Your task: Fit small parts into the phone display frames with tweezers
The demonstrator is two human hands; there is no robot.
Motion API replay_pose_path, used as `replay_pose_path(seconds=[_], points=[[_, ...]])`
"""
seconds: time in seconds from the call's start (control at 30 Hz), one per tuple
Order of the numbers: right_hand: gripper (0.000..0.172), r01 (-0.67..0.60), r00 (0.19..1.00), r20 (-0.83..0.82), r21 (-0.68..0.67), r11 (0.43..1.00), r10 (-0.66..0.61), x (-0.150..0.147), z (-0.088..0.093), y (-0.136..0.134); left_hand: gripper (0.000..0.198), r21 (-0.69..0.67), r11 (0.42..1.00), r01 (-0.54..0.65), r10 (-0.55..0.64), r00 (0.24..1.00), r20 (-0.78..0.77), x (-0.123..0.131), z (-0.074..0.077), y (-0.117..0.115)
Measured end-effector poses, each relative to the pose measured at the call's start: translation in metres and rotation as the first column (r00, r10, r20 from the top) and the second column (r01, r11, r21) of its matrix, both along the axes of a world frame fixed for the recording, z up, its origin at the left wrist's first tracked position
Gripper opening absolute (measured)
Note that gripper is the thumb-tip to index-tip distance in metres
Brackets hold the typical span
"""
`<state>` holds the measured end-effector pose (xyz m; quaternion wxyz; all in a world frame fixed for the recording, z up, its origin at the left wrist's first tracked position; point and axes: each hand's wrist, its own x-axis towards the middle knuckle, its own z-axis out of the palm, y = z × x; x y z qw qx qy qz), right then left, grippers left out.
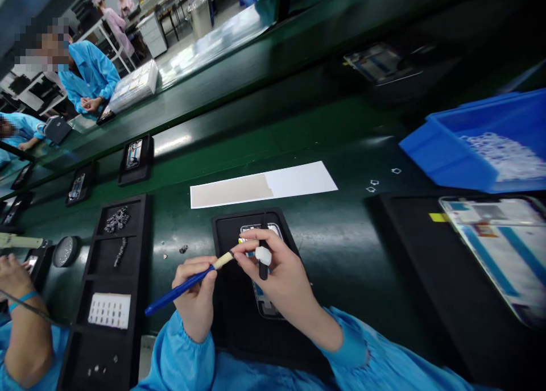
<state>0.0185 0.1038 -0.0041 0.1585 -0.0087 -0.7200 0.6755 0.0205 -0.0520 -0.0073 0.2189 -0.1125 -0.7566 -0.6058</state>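
Head view: the left hand (194, 300) pinches a blue pen-like tool (177, 292); the right hand (288, 274), fingertips at its tip, grips a black stick (263, 272). A loosened pinch could drop either onto the phone frame (268, 307) below.

no readable text, no legible labels, brands or numbers, no signs that can be read

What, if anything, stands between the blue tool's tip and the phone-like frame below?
The right hand: its fingertips are at the tip of the blue pen-like tool, and with the black tool it holds it hides part of the phone-like frame below.
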Motion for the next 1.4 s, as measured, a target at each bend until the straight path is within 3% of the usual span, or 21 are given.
replay_pose_path(seconds=[0.33, 0.7, 1.07, 1.4], points=[[0.012, -0.011, 1.000, 0.005, -0.030, 0.999, 0.011, -0.0002, 0.0010, 0.0010, 0.007, -0.068, 0.998, -0.017, 0.015, 0.999, -0.032, 0.0020, -0.0006, -0.0015], [0.024, -0.070, 0.997, 0.023, -0.062, 0.996, 0.071, 0.0017, -0.0020, 0.0000, 0.009, 0.052, 0.997, -0.061, 0.059, 0.997, 0.041, -0.0004, 0.0004, 0.0011], [0.023, -0.057, 0.998, 0.033, -0.084, 0.995, 0.060, 0.0031, -0.0020, -0.0015, 0.013, 0.118, 0.991, -0.069, 0.053, 0.990, 0.132, 0.0005, -0.0051, -0.0016], [0.022, -0.054, 0.999, -0.009, -0.050, 0.997, 0.053, 0.0033, -0.0028, -0.0005, 0.022, 0.218, 0.970, -0.109, 0.033, 0.944, 0.329, 0.0004, -0.0052, -0.0044]])
